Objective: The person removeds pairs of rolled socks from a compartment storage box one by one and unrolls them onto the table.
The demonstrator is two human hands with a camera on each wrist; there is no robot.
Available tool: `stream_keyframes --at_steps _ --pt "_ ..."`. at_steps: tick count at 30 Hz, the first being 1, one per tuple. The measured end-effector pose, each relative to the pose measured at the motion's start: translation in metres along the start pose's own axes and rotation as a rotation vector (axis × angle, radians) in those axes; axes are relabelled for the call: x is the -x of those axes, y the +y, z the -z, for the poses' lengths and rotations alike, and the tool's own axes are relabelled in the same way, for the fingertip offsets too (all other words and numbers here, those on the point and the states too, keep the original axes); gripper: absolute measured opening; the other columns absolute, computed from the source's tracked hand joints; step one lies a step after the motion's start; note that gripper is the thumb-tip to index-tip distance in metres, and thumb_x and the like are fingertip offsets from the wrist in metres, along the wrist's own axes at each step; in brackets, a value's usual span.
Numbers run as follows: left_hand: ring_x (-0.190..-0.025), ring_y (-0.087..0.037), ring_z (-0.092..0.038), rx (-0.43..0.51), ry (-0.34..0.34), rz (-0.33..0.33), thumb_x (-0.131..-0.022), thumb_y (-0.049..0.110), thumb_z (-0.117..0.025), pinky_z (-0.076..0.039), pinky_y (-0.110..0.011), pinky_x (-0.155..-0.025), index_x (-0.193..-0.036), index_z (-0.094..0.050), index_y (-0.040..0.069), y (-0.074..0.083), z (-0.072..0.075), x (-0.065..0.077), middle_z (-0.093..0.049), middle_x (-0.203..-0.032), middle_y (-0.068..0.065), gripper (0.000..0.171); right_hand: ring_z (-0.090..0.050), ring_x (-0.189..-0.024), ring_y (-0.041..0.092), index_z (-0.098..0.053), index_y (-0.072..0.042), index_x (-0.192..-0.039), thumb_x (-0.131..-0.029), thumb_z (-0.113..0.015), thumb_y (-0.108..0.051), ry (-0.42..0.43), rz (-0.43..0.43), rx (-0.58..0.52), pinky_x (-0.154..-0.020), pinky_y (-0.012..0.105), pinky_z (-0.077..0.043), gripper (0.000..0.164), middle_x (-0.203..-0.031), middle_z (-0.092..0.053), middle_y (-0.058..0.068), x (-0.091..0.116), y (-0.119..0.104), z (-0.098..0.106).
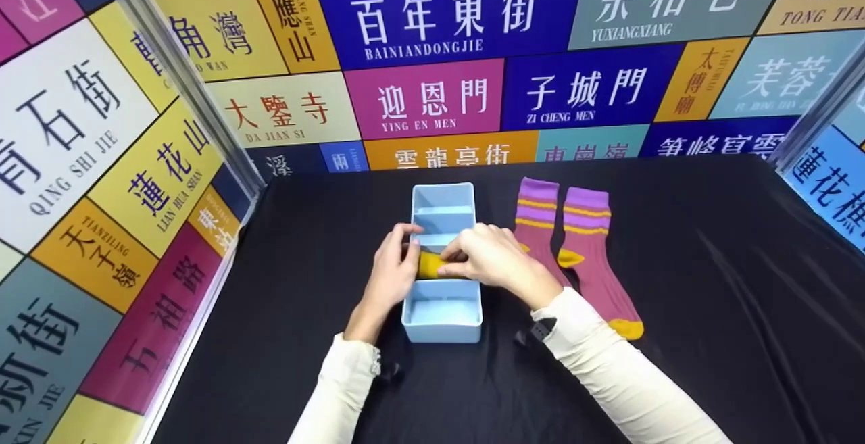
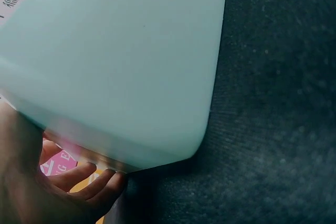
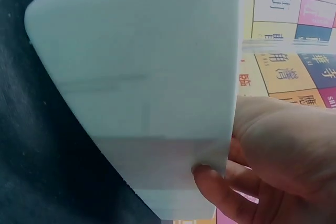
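Note:
In the head view a light-blue divided box point(image 1: 442, 333) stands on the black cloth, its compartments in a row running away from me. A yellow cloth bundle point(image 1: 428, 265) lies in a middle compartment. My left hand point(image 1: 388, 269) is at the box's left wall, its fingertips by the rim and the bundle's left end. From the right, my right hand point(image 1: 497, 256) reaches over the rim, its thumb and bent fingers on the bundle. The right wrist view shows one fingertip against the box's outer wall point(image 3: 142, 66). Both wrist views hide the bundle behind the box.
Right of the box lie two maroon socks with purple-and-yellow striped cuffs, the nearer sock point(image 1: 603, 282) flat and the other sock point(image 1: 537, 215) partly behind my right hand. Black cloth point(image 1: 703, 275) covers the table. Panels with printed signs point(image 1: 439, 18) stand behind and at the sides.

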State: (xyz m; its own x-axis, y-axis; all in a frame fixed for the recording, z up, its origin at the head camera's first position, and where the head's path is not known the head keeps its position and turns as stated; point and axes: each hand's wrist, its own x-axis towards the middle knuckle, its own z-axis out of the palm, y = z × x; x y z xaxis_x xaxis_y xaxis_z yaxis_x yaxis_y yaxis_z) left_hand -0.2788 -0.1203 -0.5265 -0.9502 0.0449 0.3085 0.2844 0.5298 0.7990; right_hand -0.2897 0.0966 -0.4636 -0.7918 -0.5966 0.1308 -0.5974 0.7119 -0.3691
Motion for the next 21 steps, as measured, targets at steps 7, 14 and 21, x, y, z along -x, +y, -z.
stream_keyframes --at_steps 7,14,21 --pt "-0.114 -0.025 -0.072 -0.001 -0.01 0.011 -0.11 0.017 -0.057 -0.056 -0.046 -0.101 -0.134 -0.067 0.016 0.001 0.002 0.001 -0.07 -0.129 -0.014 0.025 -0.08 -0.102 0.016 -0.086 -0.029 -0.118 -0.09 -0.089 -0.043 -0.134 -0.035 0.036 -0.079 0.046 -0.062 0.033 -0.107 -0.085 -0.009 -0.007 -0.003 0.011" --pt "-0.108 -0.023 -0.071 -0.003 -0.011 0.013 -0.111 0.018 -0.055 -0.056 -0.043 -0.095 -0.134 -0.066 0.017 0.0 0.001 0.001 -0.07 -0.129 -0.013 0.026 -0.075 -0.097 0.023 -0.085 -0.031 -0.115 -0.089 -0.09 -0.031 -0.262 -0.029 0.166 -0.079 0.048 -0.06 0.027 -0.105 -0.083 -0.007 -0.012 -0.012 0.02" --pt "-0.111 -0.023 -0.072 0.002 -0.012 0.019 -0.11 0.017 -0.056 -0.056 -0.043 -0.098 -0.134 -0.067 0.017 0.001 0.002 0.001 -0.07 -0.13 -0.013 0.026 -0.068 -0.08 0.025 -0.084 -0.026 -0.098 -0.088 -0.089 -0.031 -0.223 0.012 0.21 -0.066 0.047 -0.054 0.012 -0.083 -0.073 -0.005 -0.015 -0.01 0.015"
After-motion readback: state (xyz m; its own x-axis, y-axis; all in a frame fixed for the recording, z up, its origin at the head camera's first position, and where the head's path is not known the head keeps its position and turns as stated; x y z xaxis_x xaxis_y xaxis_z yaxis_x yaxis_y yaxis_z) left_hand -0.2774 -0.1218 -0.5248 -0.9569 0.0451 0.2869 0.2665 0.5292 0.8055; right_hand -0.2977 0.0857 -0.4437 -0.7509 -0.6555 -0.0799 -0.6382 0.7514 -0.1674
